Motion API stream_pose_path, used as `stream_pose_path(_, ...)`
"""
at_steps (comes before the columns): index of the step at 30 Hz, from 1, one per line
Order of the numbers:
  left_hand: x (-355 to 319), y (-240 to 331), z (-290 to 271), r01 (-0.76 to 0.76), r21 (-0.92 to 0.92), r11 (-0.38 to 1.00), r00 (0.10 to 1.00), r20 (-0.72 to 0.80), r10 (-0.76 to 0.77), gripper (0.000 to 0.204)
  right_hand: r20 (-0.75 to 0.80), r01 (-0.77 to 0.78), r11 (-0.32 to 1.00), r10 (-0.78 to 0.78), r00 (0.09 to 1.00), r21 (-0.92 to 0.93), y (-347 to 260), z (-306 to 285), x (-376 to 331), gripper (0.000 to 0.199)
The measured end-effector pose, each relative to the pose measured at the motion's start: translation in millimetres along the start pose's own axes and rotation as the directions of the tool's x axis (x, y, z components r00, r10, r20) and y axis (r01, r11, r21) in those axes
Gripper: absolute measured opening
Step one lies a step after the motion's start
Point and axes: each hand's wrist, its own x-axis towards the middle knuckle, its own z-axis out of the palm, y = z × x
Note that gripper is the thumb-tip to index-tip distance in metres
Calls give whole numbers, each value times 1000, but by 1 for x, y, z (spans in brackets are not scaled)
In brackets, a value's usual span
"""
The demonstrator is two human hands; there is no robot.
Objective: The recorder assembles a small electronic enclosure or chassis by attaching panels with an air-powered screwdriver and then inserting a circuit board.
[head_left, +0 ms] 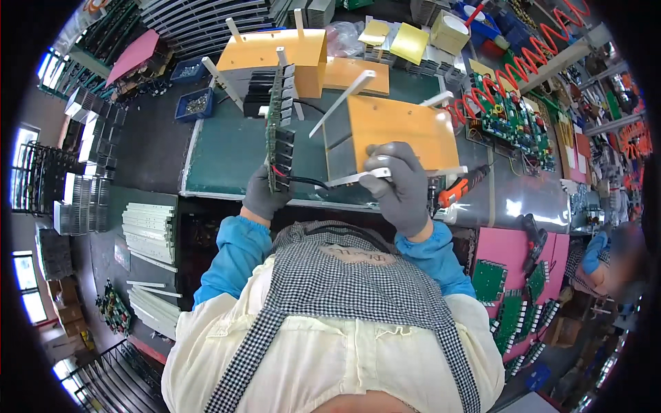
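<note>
My left hand (264, 195), in a grey glove, is closed on the lower end of a circuit board (273, 141) held on edge, with dark and silver metal fins along it. A black cable (306, 180) runs from the board toward the right. My right hand (401, 187), gloved too, pinches a white post (351, 178) at the near edge of an orange panel (403, 131). The panel sits tilted on the green mat, with more white posts at its corners. Beside my right hand lies an orange and black power screwdriver (460, 191).
Behind stands another orange panel with white posts (310, 51). Blue bins (195, 104) of small metal parts sit at the far left. White strips (148, 230) are stacked at left. A red coiled hose (496, 86) hangs at right, above circuit boards (516, 134). A co-worker (597, 258) is at far right.
</note>
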Motion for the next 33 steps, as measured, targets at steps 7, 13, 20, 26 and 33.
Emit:
stream_pose_path(7,-22,23,-15,-317,297,901,948,58,314,26,138,80,994,-68,988,-78,-6,45,14,28)
stream_pose_path(13,-30,-16,-43,-21,-124,992,996,-88,10,16,165,185,971,-160,973,-148,-12,81,13,30)
stream_pose_path(20,-41,-39,-57,161,15,987,979,-131,-157,13,220,296,935,-253,942,-194,-24,49,12,29)
stream_pose_path(26,-42,-29,-52,250,-810,530,968,207,-139,17,-366,-186,939,71,928,-289,17,-15,-57,34)
stream_pose_path(33,-34,-27,-51,395,-917,-60,899,399,-178,15,-84,-650,759,647,758,-25,100,4,-134,57)
